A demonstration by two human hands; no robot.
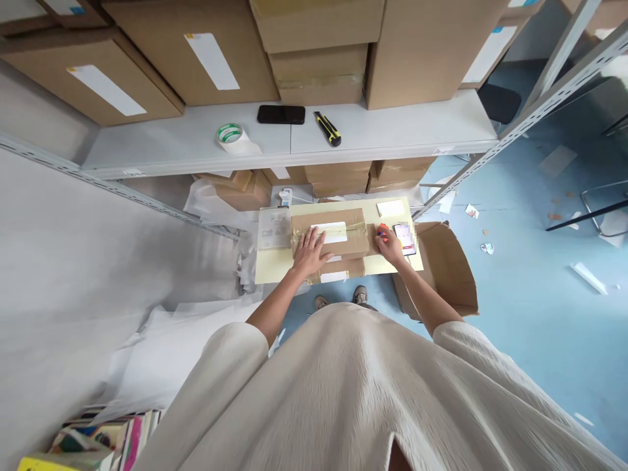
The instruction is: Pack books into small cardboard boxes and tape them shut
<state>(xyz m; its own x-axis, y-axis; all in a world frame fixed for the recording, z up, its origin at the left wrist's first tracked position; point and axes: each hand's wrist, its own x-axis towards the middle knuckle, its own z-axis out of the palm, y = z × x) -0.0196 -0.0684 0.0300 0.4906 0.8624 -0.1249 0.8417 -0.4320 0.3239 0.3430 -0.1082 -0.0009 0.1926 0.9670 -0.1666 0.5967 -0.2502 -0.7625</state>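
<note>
A taped cardboard box with a white label lies on a pale yellow tabletop. My left hand rests flat on the box's left part, its fingers spread. Beyond the box's right end, my right hand is closed around a small orange-and-blue object; its kind is mostly hidden by the fingers. A phone with a lit screen lies just right of that hand. Below the box, another labelled carton shows at the table's near edge.
Above the table, a grey shelf carries large cartons, a tape roll, a black phone and a utility knife. An open carton stands at the right. White sheets and books lie lower left.
</note>
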